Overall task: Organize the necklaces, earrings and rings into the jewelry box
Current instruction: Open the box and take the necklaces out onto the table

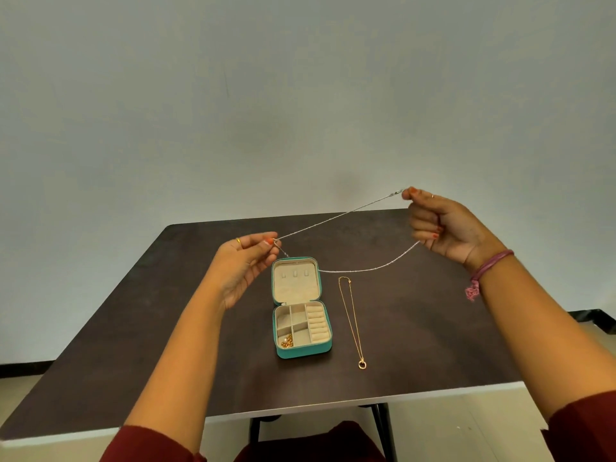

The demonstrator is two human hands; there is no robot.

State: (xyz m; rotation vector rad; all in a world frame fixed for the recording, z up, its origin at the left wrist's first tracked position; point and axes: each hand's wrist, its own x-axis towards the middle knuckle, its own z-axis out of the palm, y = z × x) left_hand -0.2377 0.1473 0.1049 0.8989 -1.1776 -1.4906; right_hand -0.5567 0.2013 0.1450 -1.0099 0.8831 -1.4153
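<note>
A teal jewelry box lies open in the middle of the dark table, its lid flat behind it. Gold pieces sit in its front left compartment. I hold a silver necklace stretched in the air above the box. My left hand pinches one end by a small ring just above the lid's left corner. My right hand pinches the clasp end higher up on the right, and a loop of chain sags down behind the lid. A gold necklace with a pendant lies straight on the table right of the box.
The table stands against a plain pale wall. Its front edge runs close to my lap, and black legs show below it. A pink thread bracelet hangs from my right wrist.
</note>
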